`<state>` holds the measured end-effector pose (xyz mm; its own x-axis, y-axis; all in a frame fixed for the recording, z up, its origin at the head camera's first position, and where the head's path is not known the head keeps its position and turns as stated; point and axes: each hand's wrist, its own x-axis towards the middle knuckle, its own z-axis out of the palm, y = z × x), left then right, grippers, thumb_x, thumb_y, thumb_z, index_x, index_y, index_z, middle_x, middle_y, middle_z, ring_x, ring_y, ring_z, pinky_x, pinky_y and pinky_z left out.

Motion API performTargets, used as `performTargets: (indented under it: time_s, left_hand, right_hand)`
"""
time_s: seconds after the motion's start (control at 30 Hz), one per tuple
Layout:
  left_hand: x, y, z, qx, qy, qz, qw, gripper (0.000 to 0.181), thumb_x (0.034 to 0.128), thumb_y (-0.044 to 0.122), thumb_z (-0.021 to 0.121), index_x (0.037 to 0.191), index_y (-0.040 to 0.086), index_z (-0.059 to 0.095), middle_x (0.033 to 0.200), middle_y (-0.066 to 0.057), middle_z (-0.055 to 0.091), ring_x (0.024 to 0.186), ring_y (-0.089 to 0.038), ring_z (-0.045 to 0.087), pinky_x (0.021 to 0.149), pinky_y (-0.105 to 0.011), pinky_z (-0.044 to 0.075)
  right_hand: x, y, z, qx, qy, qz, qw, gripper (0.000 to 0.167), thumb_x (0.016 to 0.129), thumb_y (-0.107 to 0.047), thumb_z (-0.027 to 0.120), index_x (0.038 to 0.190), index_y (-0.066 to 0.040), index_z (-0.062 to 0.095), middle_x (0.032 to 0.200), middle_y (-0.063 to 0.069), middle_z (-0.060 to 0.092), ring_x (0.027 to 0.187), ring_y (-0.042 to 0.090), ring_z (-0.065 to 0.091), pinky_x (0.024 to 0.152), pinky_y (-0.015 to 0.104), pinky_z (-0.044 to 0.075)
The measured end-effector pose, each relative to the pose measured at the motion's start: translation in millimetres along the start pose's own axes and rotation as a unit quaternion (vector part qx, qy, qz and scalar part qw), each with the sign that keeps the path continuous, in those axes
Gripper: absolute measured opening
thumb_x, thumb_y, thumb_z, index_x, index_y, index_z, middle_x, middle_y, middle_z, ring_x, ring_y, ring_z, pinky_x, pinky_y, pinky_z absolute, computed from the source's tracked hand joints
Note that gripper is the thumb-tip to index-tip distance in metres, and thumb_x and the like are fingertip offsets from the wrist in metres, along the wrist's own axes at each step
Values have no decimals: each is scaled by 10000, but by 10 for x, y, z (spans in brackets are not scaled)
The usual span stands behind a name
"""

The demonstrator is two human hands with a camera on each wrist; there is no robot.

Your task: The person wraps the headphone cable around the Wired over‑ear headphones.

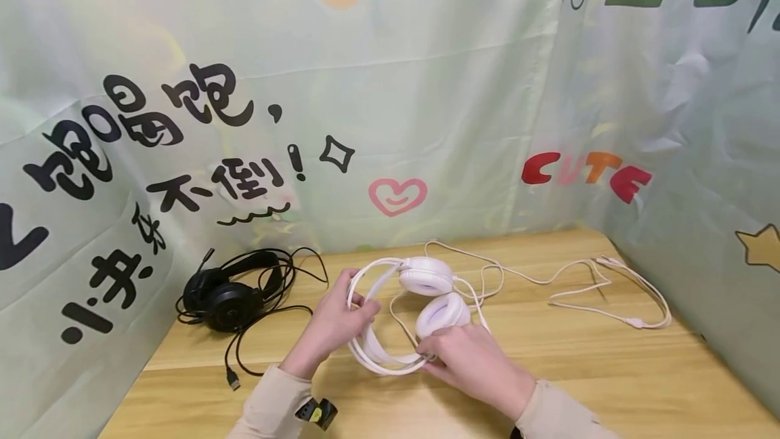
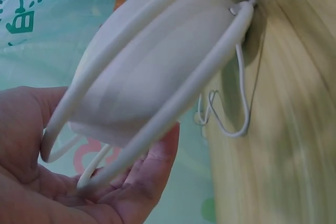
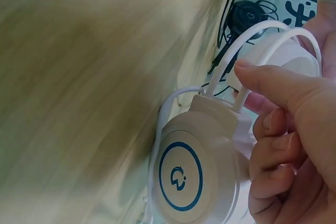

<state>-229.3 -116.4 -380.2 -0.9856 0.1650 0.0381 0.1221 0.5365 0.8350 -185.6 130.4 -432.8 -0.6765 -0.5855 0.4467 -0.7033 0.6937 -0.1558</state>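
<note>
A pair of white headphones (image 1: pixel 426 274) is held over the table, its headband to the left and both ear cups to the right. My left hand (image 1: pixel 338 317) grips the headband at its top, fingers and thumb around the two thin tubes and the inner strap (image 2: pixel 157 66). With thumb and fingers, my right hand (image 1: pixel 472 361) pinches the band's near end beside the closer ear cup (image 1: pixel 443 314). That cup's outer face (image 3: pixel 178 179) carries a blue ring and logo in the right wrist view. Part of the near cup is hidden behind my right hand in the head view.
A black headset (image 1: pixel 234 303) with its tangled cable lies at the left, its USB plug (image 1: pixel 233 379) toward the front. The white cable (image 1: pixel 536 281) trails in loops to the right across the wooden table (image 1: pixel 609 385). Printed cloth (image 1: pixel 463 120) encloses the back and sides.
</note>
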Motion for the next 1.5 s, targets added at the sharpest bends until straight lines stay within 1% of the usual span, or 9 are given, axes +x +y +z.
performTargets:
  time_s: [0.13, 0.27, 0.47, 0.83, 0.97, 1.1, 1.2, 1.37, 1.5]
  left_hand:
    - [30, 54, 2, 291, 92, 36, 9995, 689, 870, 160, 793, 1491, 116, 499, 982, -99, 656, 790, -199, 638, 640, -324, 585]
    - [60, 124, 14, 358, 147, 11, 9993, 690, 849, 89, 739, 1496, 93, 500, 1004, -113, 636, 827, -222, 612, 640, -334, 570]
    - [131, 187, 8, 475, 209, -18, 9987, 509, 910, 41, 628, 1414, 45, 566, 1008, -111, 611, 832, -226, 576, 640, -323, 525]
    - [278, 146, -19, 768, 410, -159, 9961, 341, 964, 53, 595, 1298, 29, 663, 921, -86, 604, 769, -215, 546, 655, -301, 472]
    - [309, 108, -41, 883, 436, -214, 9949, 245, 978, 110, 601, 1185, 24, 701, 849, -69, 615, 715, -198, 536, 617, -292, 458]
    - [325, 86, -67, 852, 462, -383, 9946, 149, 971, 149, 595, 1000, 47, 699, 724, -33, 532, 643, -185, 472, 582, -299, 414]
    - [326, 83, -85, 863, 509, -519, 9936, 143, 970, 187, 615, 926, 70, 686, 699, -18, 489, 652, -193, 465, 594, -309, 409]
    - [322, 72, -110, 833, 459, -599, 9937, 162, 986, 216, 629, 993, 69, 697, 758, -38, 534, 720, -212, 527, 648, -313, 439]
    - [297, 40, -131, 196, 204, -720, 9970, 183, 1025, 188, 605, 1089, 32, 677, 801, -71, 571, 664, -215, 608, 631, -315, 524]
  right_hand:
    - [43, -71, 0, -119, 18, -20, 9999, 95, 852, -287, 891, 885, -309, 805, 813, -197, 746, 649, -61, 552, 557, 194, 454]
    - [73, -155, 15, -369, 107, 1, 9993, 134, 831, -297, 902, 821, -314, 770, 751, -206, 702, 618, -22, 556, 537, 217, 424]
    - [109, -274, 42, -658, 240, 76, 9975, 151, 800, -295, 916, 803, -297, 765, 700, -189, 673, 557, 36, 544, 488, 224, 342]
    - [187, -439, 88, -906, 376, 43, 9952, 252, 782, -301, 918, 701, -289, 680, 624, -171, 585, 509, 21, 436, 451, 227, 291]
    - [204, -479, 99, -939, 434, 15, 9946, 272, 776, -301, 917, 683, -284, 661, 612, -164, 581, 496, 28, 439, 441, 231, 272]
    - [214, -514, 104, -920, 441, 23, 9948, 265, 775, -309, 917, 686, -286, 668, 613, -166, 595, 495, 33, 457, 435, 231, 274]
    - [221, -545, 107, -907, 417, 5, 9950, 265, 775, -329, 923, 695, -284, 675, 623, -170, 605, 510, 25, 480, 436, 227, 286]
    - [240, -589, 113, -952, 429, 11, 9945, 304, 774, -342, 928, 680, -271, 648, 609, -164, 584, 496, 21, 455, 422, 226, 282]
    - [245, -601, 115, -934, 397, 17, 9948, 328, 780, -326, 915, 661, -261, 616, 585, -156, 546, 480, 20, 409, 417, 221, 266]
